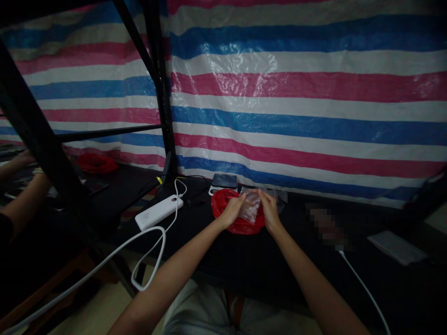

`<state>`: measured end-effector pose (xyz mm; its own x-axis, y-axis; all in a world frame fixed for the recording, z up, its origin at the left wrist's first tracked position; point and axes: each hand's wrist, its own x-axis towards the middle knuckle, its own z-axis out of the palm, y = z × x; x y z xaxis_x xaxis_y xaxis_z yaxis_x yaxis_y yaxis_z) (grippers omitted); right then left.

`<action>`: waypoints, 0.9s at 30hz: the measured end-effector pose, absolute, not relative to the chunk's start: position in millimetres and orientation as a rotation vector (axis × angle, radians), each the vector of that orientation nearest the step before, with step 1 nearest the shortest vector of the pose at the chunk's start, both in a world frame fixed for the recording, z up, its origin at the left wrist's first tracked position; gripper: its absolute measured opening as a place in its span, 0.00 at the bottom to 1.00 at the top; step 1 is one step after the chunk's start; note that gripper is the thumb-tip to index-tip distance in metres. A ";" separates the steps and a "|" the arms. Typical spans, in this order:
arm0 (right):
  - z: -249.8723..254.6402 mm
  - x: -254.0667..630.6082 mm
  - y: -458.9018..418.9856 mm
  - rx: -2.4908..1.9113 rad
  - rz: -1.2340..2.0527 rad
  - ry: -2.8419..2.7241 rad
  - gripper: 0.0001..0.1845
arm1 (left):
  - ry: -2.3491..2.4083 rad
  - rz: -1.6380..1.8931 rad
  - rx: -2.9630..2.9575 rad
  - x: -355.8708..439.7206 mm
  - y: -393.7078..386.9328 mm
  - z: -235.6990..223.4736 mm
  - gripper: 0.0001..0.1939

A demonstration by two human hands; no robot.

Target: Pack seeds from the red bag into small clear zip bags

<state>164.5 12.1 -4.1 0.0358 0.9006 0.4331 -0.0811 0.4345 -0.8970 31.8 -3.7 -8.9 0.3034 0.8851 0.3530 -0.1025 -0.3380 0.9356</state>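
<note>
Person's left hand (230, 211) & right hand (269, 213) are both grasping a clear plastic bag (250, 208), pinching it btwn them, held just over a crumpled red plastic bag (240, 226) on a black counter (223, 265), w/ a digital scale (223, 182) sitting just behind.

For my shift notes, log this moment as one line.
Left hand: pinching clear bag | right hand: pinching clear bag | beneath: red bag | nearby: power bank

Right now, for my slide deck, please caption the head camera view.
Left hand and right hand hold a clear plastic bag over a red bag on a black table.
</note>
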 end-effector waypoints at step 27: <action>1.1 170.0 14.4 -0.859 0.779 -1.421 0.16 | 1.159 1.588 1.754 23.6 1.0 -8.2 0.18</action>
<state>170.0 14.4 1.1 0.0163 0.8673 0.4974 0.0474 0.4963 -0.8669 23.6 1.0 -8.2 -0.0437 0.8413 0.5388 0.2567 -0.5117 0.8199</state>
